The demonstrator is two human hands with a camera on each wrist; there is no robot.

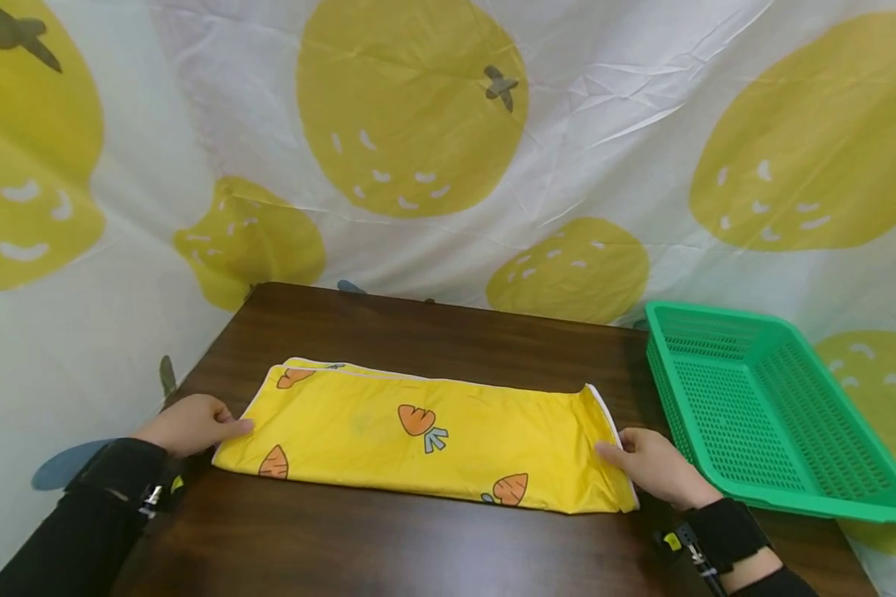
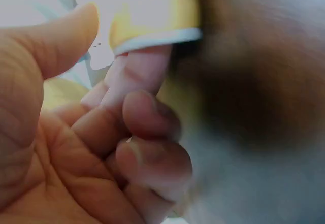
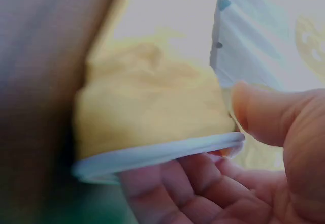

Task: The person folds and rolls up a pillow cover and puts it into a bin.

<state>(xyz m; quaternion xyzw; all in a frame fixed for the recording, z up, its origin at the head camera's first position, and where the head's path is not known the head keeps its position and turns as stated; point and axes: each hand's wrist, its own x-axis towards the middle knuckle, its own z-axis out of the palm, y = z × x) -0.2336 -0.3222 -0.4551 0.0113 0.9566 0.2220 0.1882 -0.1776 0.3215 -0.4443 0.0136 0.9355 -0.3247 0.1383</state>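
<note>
A long folded yellow cloth (image 1: 343, 431) with printed carrots and white edging lies across the brown table. At its left end is my left hand (image 1: 194, 424), thumb over the cloth and fingertips tucked under the white edge. The left wrist view shows this hand (image 2: 86, 132) with its other fingers curled. My right hand (image 1: 653, 464) holds the right end, where the fabric is creased and its upper corner stands up. In the right wrist view, several fingers (image 3: 183, 183) run beneath the white-edged cloth (image 3: 157, 107), with the thumb at its side.
A green plastic basket (image 1: 784, 332) with slatted walls stands at the table's right side, close beyond my right hand. Behind the dark wooden table (image 1: 433, 323) hangs a white curtain (image 1: 605, 141) with yellow fruit prints. Black bands with small devices (image 1: 149, 497) circle both wrists.
</note>
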